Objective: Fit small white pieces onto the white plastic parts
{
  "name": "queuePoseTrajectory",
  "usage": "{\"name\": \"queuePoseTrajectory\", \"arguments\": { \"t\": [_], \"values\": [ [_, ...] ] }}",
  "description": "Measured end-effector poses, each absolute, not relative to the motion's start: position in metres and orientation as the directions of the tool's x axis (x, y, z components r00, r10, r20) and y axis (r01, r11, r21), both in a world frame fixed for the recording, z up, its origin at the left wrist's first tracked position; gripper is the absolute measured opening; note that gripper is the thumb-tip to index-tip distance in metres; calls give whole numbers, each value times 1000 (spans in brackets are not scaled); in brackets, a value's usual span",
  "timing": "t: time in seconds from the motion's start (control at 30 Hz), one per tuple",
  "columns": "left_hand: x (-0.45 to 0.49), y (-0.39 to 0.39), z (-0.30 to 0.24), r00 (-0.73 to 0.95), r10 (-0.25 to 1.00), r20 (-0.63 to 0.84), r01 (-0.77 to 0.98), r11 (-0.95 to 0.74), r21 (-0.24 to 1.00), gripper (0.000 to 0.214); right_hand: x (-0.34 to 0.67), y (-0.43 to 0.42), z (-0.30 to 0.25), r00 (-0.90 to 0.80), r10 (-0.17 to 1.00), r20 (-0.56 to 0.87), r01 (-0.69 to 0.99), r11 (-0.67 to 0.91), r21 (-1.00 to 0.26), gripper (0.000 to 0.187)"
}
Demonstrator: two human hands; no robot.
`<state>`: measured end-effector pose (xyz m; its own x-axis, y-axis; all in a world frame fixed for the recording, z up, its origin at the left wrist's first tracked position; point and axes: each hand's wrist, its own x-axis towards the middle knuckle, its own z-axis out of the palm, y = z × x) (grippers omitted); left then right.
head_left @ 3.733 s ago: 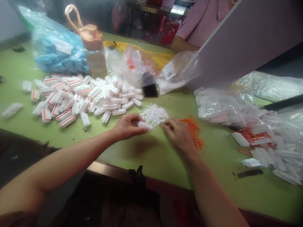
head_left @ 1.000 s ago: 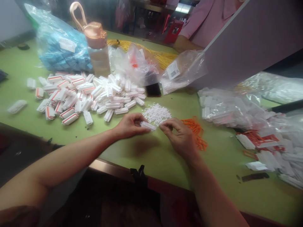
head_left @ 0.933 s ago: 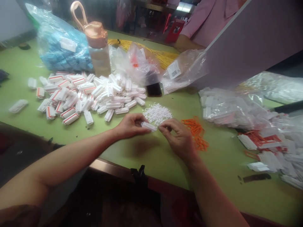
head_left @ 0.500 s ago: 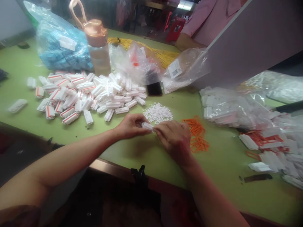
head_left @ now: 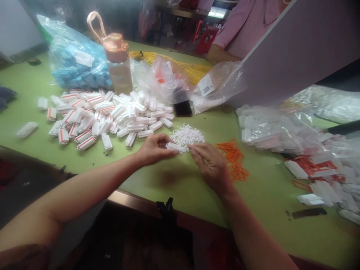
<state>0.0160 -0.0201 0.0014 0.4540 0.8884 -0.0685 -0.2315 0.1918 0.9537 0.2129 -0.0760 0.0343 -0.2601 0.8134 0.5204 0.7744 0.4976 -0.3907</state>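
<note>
Between the thumb and fingers of my left hand [head_left: 154,149] is a small white plastic housing [head_left: 175,147], held roughly level above the green table. My right hand [head_left: 209,162] is just to its right, thumb and forefinger pinched near the front edge of a pile of tiny white pieces [head_left: 188,135]. Whatever is in that pinch is too small to make out. Orange plastic frames [head_left: 232,159] lie in a loose heap to the right of my right hand. A large heap of white housings [head_left: 112,112], some with orange strips, spreads beyond my left arm.
A water bottle [head_left: 118,67] stands behind the heap beside a bag of blue parts [head_left: 81,63]. A phone [head_left: 183,108], clear bags [head_left: 216,88] and yellow wires [head_left: 194,71] lie at the back. More bagged white parts [head_left: 270,125] are on the right. A person in pink [head_left: 247,30] is opposite.
My right hand has drawn slightly away from the white housing, opening a gap between them. More of the housing shows now. The whole view has shifted a little.
</note>
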Motion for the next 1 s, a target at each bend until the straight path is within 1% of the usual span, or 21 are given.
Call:
{"name": "queuePoseTrajectory", "arguments": {
  "t": [0.03,0.07,0.1,0.23,0.3,0.33,0.37,0.43,0.5,0.53,0.57,0.63,0.73,0.9,1.0],
  "values": [
    [16,-20,2,456,887,-69,-232,193,953,36,214,-75,34,-244,812,530,768,495,-405,24],
    [16,-20,1,459,886,-68,-230,193,954,36,215,-75,34,-247,804,541,775,499,-387,25],
    [16,-20,1,463,884,-68,-226,192,955,36,214,-75,34,-267,791,551,788,508,-347,24],
    [15,-20,-2,451,890,-65,-201,172,964,36,207,-78,34,-400,732,552,830,545,-121,22],
    [14,-20,-2,435,898,-69,-195,169,966,36,203,-79,35,-424,720,549,834,546,-73,22],
    [14,-20,-2,433,899,-71,-195,170,966,36,203,-79,35,-419,726,546,832,547,-89,21],
    [14,-20,-2,437,897,-72,-194,172,966,37,203,-78,35,-400,739,542,824,549,-140,21],
    [15,-20,-1,443,894,-71,-186,169,968,37,208,-76,34,-308,788,533,792,522,-316,22],
    [15,-20,0,437,897,-71,-170,160,972,38,218,-72,32,-161,846,508,754,437,-491,23],
    [16,-20,0,429,901,-71,-162,154,975,39,223,-70,30,-97,869,485,745,387,-543,23],
    [16,-20,0,421,904,-70,-156,148,977,39,228,-68,27,-56,886,460,752,340,-565,23],
    [16,-20,0,418,906,-63,-152,138,979,39,234,-64,22,-52,919,392,796,275,-540,21],
    [16,-20,0,420,906,-51,-152,126,980,40,234,-62,16,-100,953,286,862,226,-453,18],
    [16,-19,-2,423,905,-43,-125,106,986,40,228,-61,13,-105,974,200,899,179,-401,18],
    [15,-19,-2,426,904,-40,-117,99,988,40,235,-60,17,-137,982,131,932,172,-319,16]
  ]
}}
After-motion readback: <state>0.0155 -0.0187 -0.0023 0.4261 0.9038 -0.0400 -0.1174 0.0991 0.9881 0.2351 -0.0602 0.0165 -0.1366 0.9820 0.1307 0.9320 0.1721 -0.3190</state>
